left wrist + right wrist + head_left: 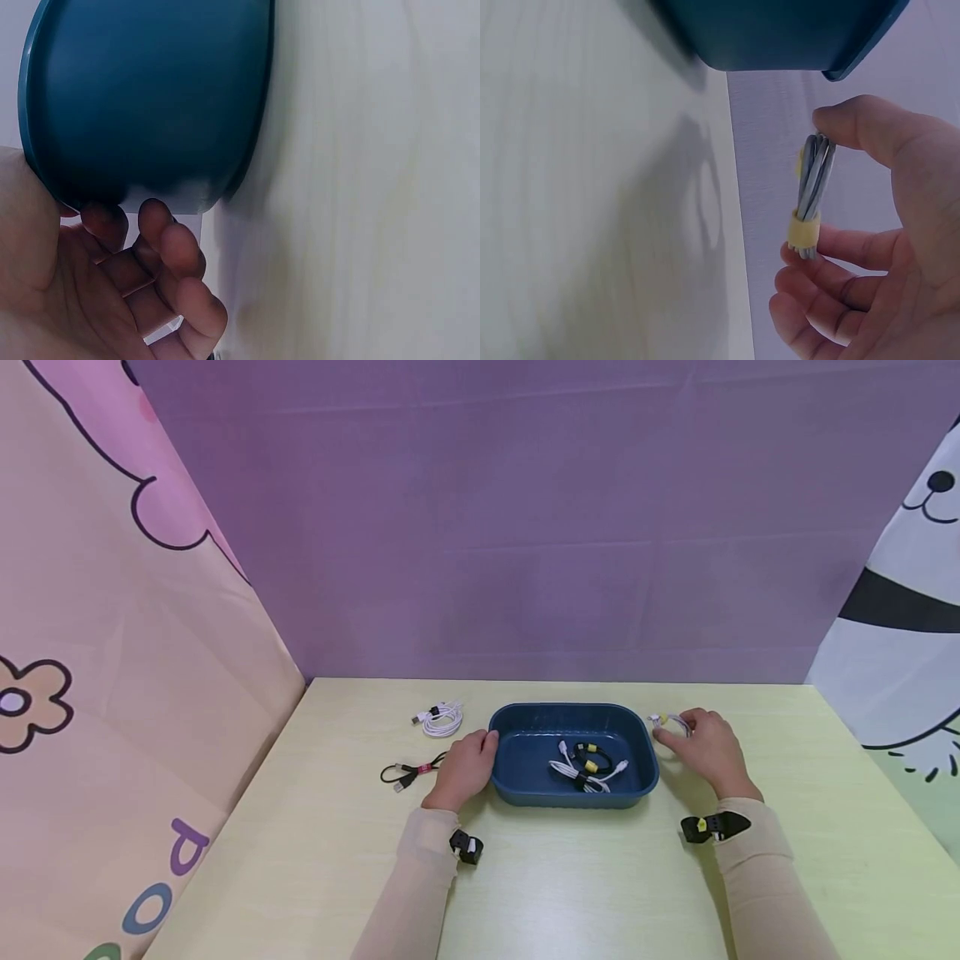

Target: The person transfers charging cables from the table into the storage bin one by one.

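Observation:
A dark blue plastic basin (573, 800) stands on the table. My left hand (463, 772) holds its left end, with the thumb at the rim and the fingers bent against the outside. Between thumb and fingers my right hand (712, 753) pinches a coiled white cable (817, 180) with yellow ties, just right of the basin and raised off the tabletop. Inside the basin lie a white cable (565, 769) bound with a black tie and a black cable (605, 754) with yellow ties.
Left of the basin, a coiled white cable (442, 720) lies toward the back of the table (570, 885). In front of it is a black cable (408, 771) with a red tie, partly behind my left hand. A purple cloth (555, 527) hangs behind the table.

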`<state>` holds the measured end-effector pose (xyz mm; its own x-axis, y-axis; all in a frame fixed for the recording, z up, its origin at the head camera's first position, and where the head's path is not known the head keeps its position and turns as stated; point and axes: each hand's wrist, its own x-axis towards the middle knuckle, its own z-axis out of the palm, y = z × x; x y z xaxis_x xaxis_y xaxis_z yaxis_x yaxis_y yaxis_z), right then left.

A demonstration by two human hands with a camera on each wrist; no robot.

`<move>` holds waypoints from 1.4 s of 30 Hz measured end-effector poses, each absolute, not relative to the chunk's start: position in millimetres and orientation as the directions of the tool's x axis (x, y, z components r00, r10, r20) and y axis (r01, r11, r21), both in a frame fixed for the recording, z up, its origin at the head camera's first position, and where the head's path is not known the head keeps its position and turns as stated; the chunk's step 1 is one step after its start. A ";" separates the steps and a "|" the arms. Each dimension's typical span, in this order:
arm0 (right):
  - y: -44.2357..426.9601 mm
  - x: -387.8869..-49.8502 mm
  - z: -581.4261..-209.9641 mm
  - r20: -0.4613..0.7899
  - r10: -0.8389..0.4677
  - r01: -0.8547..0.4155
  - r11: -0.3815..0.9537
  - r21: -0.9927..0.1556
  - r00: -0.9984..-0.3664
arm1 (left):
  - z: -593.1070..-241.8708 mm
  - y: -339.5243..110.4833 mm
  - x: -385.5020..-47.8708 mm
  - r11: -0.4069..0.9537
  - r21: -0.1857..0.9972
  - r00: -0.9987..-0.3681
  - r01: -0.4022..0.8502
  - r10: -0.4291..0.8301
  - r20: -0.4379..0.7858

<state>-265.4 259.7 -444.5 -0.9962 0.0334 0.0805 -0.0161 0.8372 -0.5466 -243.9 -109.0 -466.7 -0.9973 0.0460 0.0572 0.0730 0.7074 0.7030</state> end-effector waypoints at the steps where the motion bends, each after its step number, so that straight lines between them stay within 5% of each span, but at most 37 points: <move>1: 259.6 -265.3 -444.2 0.082 0.034 -0.016 0.837 -0.547 -0.996 | -466.9 -109.1 -243.9 0.707 0.703 -0.997 0.074 0.047 0.057; 42: 254.8 -261.6 -430.0 0.155 0.035 -0.061 0.817 -0.573 -0.987 | -460.8 -107.5 -241.9 0.714 0.698 -0.998 0.059 0.047 0.035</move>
<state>-261.6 254.8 -430.0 -0.9872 0.0348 0.1554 -0.0614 0.8172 -0.5731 -241.9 -107.5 -460.8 -0.9982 0.0474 0.0353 0.0586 0.7139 0.6978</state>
